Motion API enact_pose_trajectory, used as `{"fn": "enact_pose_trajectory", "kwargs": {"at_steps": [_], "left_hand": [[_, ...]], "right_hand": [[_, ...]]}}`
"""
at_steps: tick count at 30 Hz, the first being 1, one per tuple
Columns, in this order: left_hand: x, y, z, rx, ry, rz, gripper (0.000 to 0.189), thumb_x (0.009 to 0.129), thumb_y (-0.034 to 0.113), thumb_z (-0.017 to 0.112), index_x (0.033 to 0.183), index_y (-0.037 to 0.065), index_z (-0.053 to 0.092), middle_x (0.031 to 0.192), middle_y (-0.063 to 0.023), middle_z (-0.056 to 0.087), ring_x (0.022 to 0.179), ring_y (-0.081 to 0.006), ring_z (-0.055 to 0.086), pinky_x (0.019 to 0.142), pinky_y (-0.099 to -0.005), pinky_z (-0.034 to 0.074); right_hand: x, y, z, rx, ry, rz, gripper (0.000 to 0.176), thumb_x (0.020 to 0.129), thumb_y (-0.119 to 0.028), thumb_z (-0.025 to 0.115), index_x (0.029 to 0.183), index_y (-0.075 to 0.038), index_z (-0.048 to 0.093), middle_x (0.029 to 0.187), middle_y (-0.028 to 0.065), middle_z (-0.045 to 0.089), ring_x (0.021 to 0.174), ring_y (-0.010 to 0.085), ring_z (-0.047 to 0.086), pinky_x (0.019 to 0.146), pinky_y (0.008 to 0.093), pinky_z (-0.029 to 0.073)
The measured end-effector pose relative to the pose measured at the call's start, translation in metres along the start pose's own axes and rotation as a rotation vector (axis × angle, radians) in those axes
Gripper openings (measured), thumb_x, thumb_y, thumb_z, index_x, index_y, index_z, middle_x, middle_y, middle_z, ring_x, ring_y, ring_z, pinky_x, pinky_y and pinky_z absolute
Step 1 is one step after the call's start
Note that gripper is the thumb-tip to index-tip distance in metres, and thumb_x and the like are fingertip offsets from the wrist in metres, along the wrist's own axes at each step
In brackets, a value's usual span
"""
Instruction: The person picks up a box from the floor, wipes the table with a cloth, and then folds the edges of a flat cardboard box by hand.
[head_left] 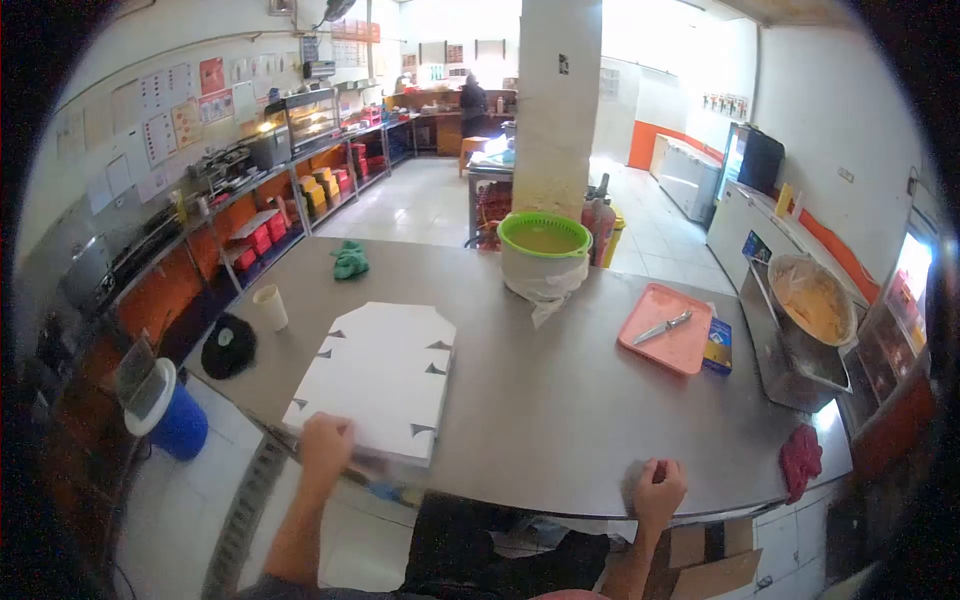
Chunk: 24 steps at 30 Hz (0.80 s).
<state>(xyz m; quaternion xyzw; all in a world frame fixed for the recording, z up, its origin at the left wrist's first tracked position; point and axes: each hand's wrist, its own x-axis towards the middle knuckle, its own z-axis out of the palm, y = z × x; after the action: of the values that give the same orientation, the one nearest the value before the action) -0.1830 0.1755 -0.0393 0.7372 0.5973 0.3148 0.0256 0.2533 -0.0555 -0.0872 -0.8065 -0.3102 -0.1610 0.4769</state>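
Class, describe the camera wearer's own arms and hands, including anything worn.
The bare left hand and bare right hand wear no gloves; no watch or bracelet is visible. Both forearms are uncovered where they show. A dark fabric sleeve appears at lower left; no right sleeve can be made out.

Two cloths [350,261] [800,464], one knife [661,328]

White cardboard [375,375] (notched along both long sides) lies flat on the grey table [560,400].

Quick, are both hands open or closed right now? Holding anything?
Left hand: closed, at the white, flat cardboard stack; can't tell if it's gripping.
Right hand: loosely closed, nothing visible in it.
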Motion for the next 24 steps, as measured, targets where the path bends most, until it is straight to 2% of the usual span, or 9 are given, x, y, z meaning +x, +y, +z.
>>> {"fn": "enact_pose_trajectory", "kwargs": {"at_steps": [2,6,10,11,14,16,17,19,24], "left_hand": [[0.007,0.000,-0.007,-0.050,-0.174,-0.057,0.020,0.077,0.025,0.068,0.085,0.008,0.076,0.079,-0.0186,0.068,0.080,-0.0349,0.067,0.073,-0.0431,0.053],[0.012,0.001,-0.015,-0.067,-0.195,-0.045,0.021,0.076,0.026,0.069,0.085,0.009,0.076,0.079,-0.0160,0.070,0.077,-0.0312,0.069,0.073,-0.0404,0.054],[0.028,-0.002,-0.025,-0.140,-0.373,-0.215,0.024,0.075,0.030,0.072,0.084,0.009,0.076,0.077,-0.0133,0.071,0.076,-0.0267,0.070,0.073,-0.0382,0.054],[0.031,-0.001,-0.027,-0.136,-0.430,-0.281,0.025,0.074,0.031,0.072,0.084,0.008,0.076,0.075,-0.0126,0.071,0.074,-0.0251,0.070,0.072,-0.0373,0.055],[0.032,0.005,-0.024,-0.106,-0.500,-0.393,0.022,0.075,0.030,0.071,0.084,0.010,0.076,0.085,-0.0148,0.071,0.086,-0.0282,0.068,0.080,-0.0409,0.052],[0.027,0.005,-0.010,0.207,-0.317,-0.109,0.019,0.078,0.023,0.066,0.088,0.008,0.074,0.103,-0.0171,0.063,0.104,-0.0338,0.057,0.092,-0.0460,0.042],[0.025,0.002,-0.005,0.208,-0.328,-0.116,0.019,0.078,0.023,0.066,0.088,0.008,0.074,0.103,-0.0171,0.063,0.104,-0.0338,0.057,0.092,-0.0460,0.042],[0.019,0.003,0.004,0.233,-0.237,0.040,0.021,0.081,0.016,0.060,0.094,0.003,0.068,0.113,-0.0186,0.050,0.111,-0.0374,0.043,0.098,-0.0504,0.032],[0.017,0.001,0.009,0.281,-0.284,0.088,0.028,0.084,0.014,0.057,0.101,-0.008,0.058,0.116,-0.0205,0.045,0.109,-0.0374,0.041,0.096,-0.0500,0.032]], "right_hand": [[0.000,0.012,0.006,-0.014,0.009,-0.040,0.019,0.086,-0.013,0.063,0.077,0.004,0.061,0.074,0.0161,0.059,0.064,0.0286,0.059,0.061,0.0388,0.047],[0.001,0.015,0.004,-0.030,0.002,-0.060,0.019,0.087,-0.013,0.062,0.078,0.004,0.061,0.073,0.0156,0.059,0.064,0.0281,0.059,0.062,0.0383,0.047],[0.002,0.010,0.003,-0.017,-0.047,-0.051,0.019,0.087,-0.013,0.061,0.079,0.005,0.061,0.073,0.0150,0.058,0.065,0.0274,0.059,0.062,0.0379,0.047],[0.001,0.011,0.003,-0.015,-0.035,-0.027,0.018,0.086,-0.013,0.061,0.079,0.004,0.060,0.075,0.0165,0.059,0.067,0.0310,0.059,0.063,0.0409,0.047],[0.002,0.012,0.005,-0.024,-0.046,-0.032,0.017,0.086,-0.013,0.061,0.079,0.003,0.060,0.076,0.0179,0.059,0.068,0.0341,0.059,0.064,0.0436,0.046],[0.002,0.012,0.005,-0.065,-0.001,-0.090,0.018,0.087,-0.013,0.060,0.079,0.003,0.060,0.075,0.0180,0.059,0.068,0.0341,0.059,0.064,0.0425,0.046],[0.002,0.013,0.005,-0.071,-0.012,-0.090,0.018,0.087,-0.013,0.060,0.079,0.003,0.060,0.075,0.0180,0.059,0.068,0.0341,0.059,0.064,0.0425,0.046],[0.003,0.015,0.003,-0.093,-0.055,-0.053,0.019,0.087,-0.014,0.061,0.080,0.003,0.060,0.075,0.0178,0.059,0.069,0.0337,0.060,0.065,0.0426,0.046],[0.001,0.008,0.003,-0.052,-0.010,-0.026,0.019,0.088,-0.015,0.062,0.081,0.003,0.062,0.076,0.0162,0.060,0.069,0.0303,0.059,0.065,0.0412,0.047]]}}
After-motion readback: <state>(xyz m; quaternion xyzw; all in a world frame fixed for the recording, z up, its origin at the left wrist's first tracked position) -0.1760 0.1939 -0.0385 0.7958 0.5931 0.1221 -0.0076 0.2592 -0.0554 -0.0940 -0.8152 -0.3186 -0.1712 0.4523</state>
